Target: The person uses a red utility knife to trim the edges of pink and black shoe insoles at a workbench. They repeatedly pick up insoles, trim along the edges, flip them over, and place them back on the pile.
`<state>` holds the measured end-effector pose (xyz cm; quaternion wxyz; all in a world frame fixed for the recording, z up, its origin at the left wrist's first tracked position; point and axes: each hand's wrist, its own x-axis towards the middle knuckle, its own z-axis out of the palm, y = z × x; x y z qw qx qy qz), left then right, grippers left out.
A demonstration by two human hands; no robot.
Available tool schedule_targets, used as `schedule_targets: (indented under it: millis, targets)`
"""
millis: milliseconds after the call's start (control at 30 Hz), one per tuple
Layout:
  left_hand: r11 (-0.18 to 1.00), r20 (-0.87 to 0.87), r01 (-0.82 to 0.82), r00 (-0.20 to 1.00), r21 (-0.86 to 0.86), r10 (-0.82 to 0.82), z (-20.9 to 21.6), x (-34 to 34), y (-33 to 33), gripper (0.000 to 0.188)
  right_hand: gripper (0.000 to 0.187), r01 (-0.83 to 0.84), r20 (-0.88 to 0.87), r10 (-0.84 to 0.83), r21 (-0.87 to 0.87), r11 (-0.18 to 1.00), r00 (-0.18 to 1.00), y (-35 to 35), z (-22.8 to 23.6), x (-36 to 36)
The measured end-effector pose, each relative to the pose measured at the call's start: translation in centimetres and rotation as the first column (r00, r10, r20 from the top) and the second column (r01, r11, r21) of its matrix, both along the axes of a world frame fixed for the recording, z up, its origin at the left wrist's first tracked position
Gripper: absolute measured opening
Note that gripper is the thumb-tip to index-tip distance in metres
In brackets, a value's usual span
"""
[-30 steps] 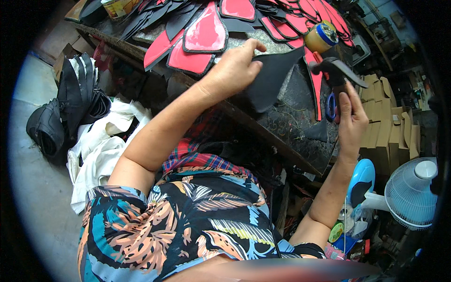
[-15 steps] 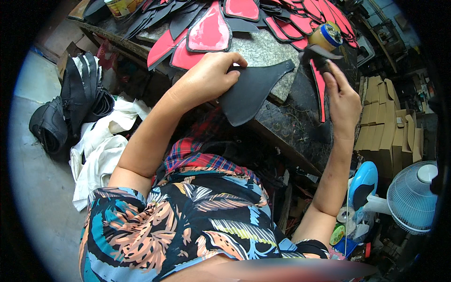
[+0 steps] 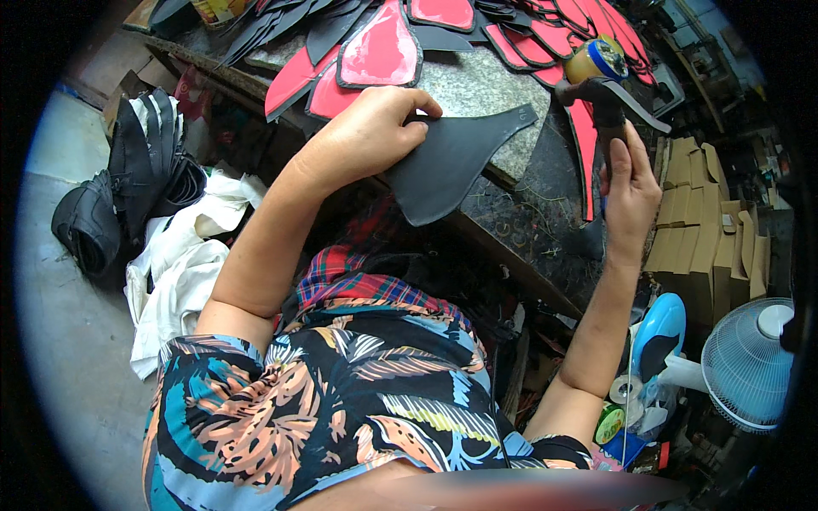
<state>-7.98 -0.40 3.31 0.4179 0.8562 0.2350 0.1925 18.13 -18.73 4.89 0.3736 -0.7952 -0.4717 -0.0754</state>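
Note:
My left hand (image 3: 388,128) pinches the upper left edge of a black leather-like piece (image 3: 447,166). The piece lies partly on a speckled stone slab (image 3: 464,85), and its lower part hangs past the slab's near edge. To the right, my right hand (image 3: 630,187) is closed round the handle of a hammer (image 3: 603,98), with its dark head raised and its long curved end pointing right. A narrow red piece with a black border (image 3: 584,153) lies on the bench beside the hammer.
Red pieces with black edges (image 3: 379,51) and dark pieces (image 3: 281,34) cover the back of the workbench (image 3: 520,217). A glue jar (image 3: 595,61) stands behind the hammer. Cardboard boxes (image 3: 694,230) and a fan (image 3: 750,362) are on the right; black shoe-like bundles (image 3: 141,170) are on the left.
The hammer has tilted back and swung slightly right in my right hand, showing more of its head. My left hand and the black piece have shifted slightly left.

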Motion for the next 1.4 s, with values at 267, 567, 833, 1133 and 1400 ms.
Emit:
schedule_targets:
  millis: [267, 567, 833, 1133, 1400]
  targets:
    - [0.999, 0.004, -0.005, 1.000, 0.038, 0.005, 0.4, -0.2, -0.2, 0.032, 0.039, 0.053, 0.147, -0.022, -0.212, 0.976, 0.989, 0.9, 0.9, -0.1]
    - [0.999, 0.029, -0.003, 1.000, 0.035, 0.002, 0.7, -0.2, -0.3, 0.031, 0.035, 0.051, 0.078, -0.029, -0.297, 0.953, 0.997, 1.6, -0.5, -1.4]
    - [0.988, 0.094, -0.089, 0.990, -0.124, 0.101, 0.6, -1.8, -0.2, 0.030, 0.032, 0.097, 0.211, -0.063, -0.151, 0.984, 0.975, -2.9, -0.8, -1.5]
    - [0.942, 0.280, -0.018, 0.953, -0.336, 0.118, 0.7, 0.5, -0.3, 0.049, 0.041, 0.074, 0.328, -0.024, -0.140, 0.987, 0.944, -5.0, -3.2, -3.0]
    - [0.998, 0.431, 0.004, 0.902, -0.069, 0.027, 2.5, 5.2, 0.7, 0.048, 0.036, 0.047, 0.501, -0.016, -0.048, 0.998, 0.865, -4.3, -3.0, -3.1]
